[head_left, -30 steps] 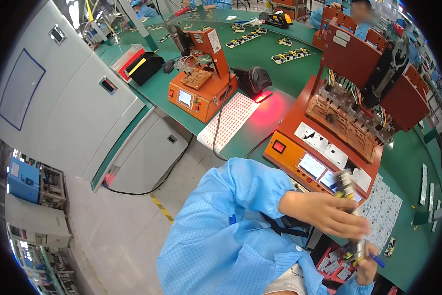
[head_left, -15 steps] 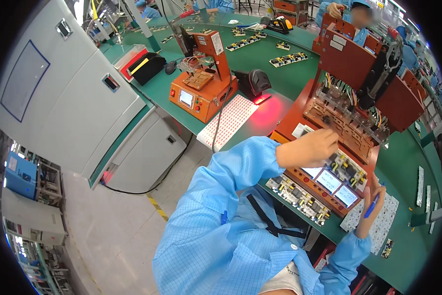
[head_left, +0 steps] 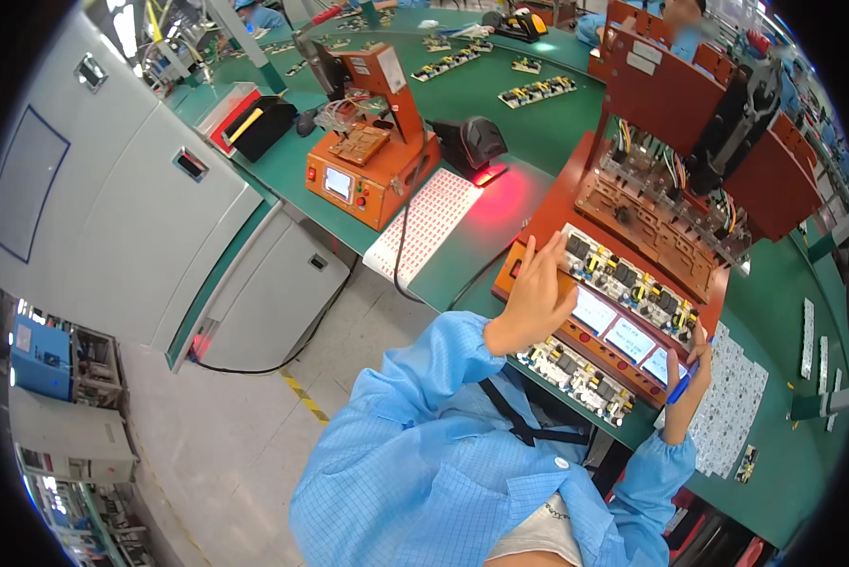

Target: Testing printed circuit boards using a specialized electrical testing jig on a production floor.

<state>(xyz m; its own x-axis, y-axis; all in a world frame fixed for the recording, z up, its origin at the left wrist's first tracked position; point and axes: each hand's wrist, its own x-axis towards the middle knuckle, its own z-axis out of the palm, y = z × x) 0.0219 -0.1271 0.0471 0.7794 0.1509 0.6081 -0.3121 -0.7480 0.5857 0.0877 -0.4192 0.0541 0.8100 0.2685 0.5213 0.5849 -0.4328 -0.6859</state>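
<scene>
A long populated circuit board (head_left: pixel 632 285), with black, yellow and white parts, lies at a slant above the orange test fixture's small screens (head_left: pixel 629 340). At its left end is my left hand (head_left: pixel 535 300), fingers extended against the edge and thumb apart, steadying the board. My right hand (head_left: pixel 691 378) grips the right end and also keeps a blue pen (head_left: pixel 679 387) between its fingers. Just beyond the board is the fixture's brown nest plate (head_left: pixel 646 236), under raised probes and wires. A second populated board (head_left: pixel 575 380) lies along the table edge in front of the fixture.
A scanner (head_left: pixel 471 146) casts red light beside a label sheet (head_left: pixel 424 227). A smaller orange tester (head_left: pixel 372 180) stands to the left. More boards (head_left: pixel 538 92) lie on the green table. Pale panels (head_left: pixel 727 406) lie at right. Grey cabinets (head_left: pixel 112 189) stand left; people work beyond.
My left hand has moved from over the board to its left end, uncovering the parts. The board has shifted slightly away from me, toward the nest plate; my right hand stays at its right end.
</scene>
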